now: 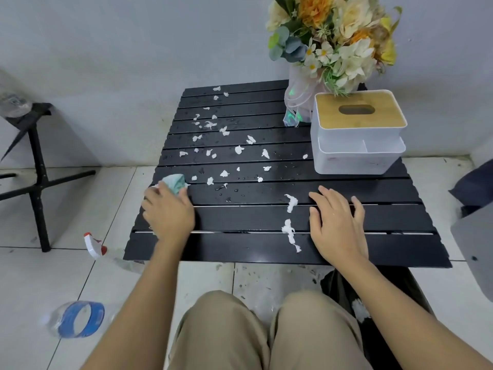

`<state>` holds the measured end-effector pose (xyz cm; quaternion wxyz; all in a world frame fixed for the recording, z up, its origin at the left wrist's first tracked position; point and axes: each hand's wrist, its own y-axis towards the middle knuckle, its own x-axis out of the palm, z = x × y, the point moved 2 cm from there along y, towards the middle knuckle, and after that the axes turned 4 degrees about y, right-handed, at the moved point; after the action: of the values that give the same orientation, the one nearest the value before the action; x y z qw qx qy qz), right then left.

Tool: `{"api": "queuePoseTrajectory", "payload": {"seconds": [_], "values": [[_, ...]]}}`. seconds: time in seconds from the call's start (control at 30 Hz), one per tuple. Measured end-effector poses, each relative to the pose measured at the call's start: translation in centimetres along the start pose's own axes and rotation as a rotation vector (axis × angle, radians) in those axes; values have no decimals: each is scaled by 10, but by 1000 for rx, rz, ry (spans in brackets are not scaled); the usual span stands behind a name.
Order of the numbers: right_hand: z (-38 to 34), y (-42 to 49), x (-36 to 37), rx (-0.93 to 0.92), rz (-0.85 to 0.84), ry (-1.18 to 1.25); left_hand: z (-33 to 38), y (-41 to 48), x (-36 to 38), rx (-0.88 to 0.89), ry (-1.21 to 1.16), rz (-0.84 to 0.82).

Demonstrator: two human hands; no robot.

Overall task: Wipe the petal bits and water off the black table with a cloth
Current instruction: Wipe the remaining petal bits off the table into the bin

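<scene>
The black slatted table (360, 252) fills the middle of the view. Several white petal bits (239, 149) lie scattered over its far and middle slats, with water drops (226, 188) among them. A bunched strip of white bits (289, 231) lies on the near slats. My left hand (168, 212) presses a crumpled pale green cloth (174, 182) onto the table's left edge. My right hand (337, 225) rests flat on the near slats, fingers spread, just right of the bunched strip, holding nothing.
A white tissue box with a wooden lid (357, 132) stands at the table's right, a flower bouquet (333, 41) behind it. On the tiled floor lie a spray bottle (94, 244) and a plastic bottle (77, 319). A black stool (37, 166) stands left; a black bag (346, 297) sits under the table's near right.
</scene>
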<state>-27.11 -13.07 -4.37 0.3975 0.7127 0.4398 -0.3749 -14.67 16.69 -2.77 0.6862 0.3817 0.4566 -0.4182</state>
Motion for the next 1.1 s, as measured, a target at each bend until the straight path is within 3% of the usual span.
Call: {"api": "queuePoseTrajectory", "payload": {"seconds": [0.1,0.23,0.33,0.37,0.43,0.5,0.6,0.7,0.83,0.9,0.97,1.03,1.1], "values": [[-1,1,3,3,7,-2,38,-31,11,93,48,-19],[2,2,6,0,11,40,107,-107,21,431,-30,-56],[6,3,2,6,13,182,131,-124,17,616,-277,-336],[7,4,-3,20,18,267,125,-113,13,596,-418,-425],[16,2,-20,47,44,350,101,-90,2,522,-567,-435],[35,-4,-36,67,56,221,64,-74,-6,373,-549,-344],[63,-14,-42,128,-20,-5,29,-89,-9,135,-301,-196],[63,-17,-37,141,-57,-87,62,-135,0,135,-181,-94],[66,-14,-34,125,-33,-50,148,-197,15,243,-148,-218],[71,-13,-39,138,21,131,182,-210,18,354,-161,-292],[80,-15,-52,169,149,309,193,-204,14,423,-269,-375],[96,-23,-69,225,266,258,187,-180,4,391,-447,-395],[120,-32,-78,334,268,160,169,-150,2,330,-485,-310]]}}
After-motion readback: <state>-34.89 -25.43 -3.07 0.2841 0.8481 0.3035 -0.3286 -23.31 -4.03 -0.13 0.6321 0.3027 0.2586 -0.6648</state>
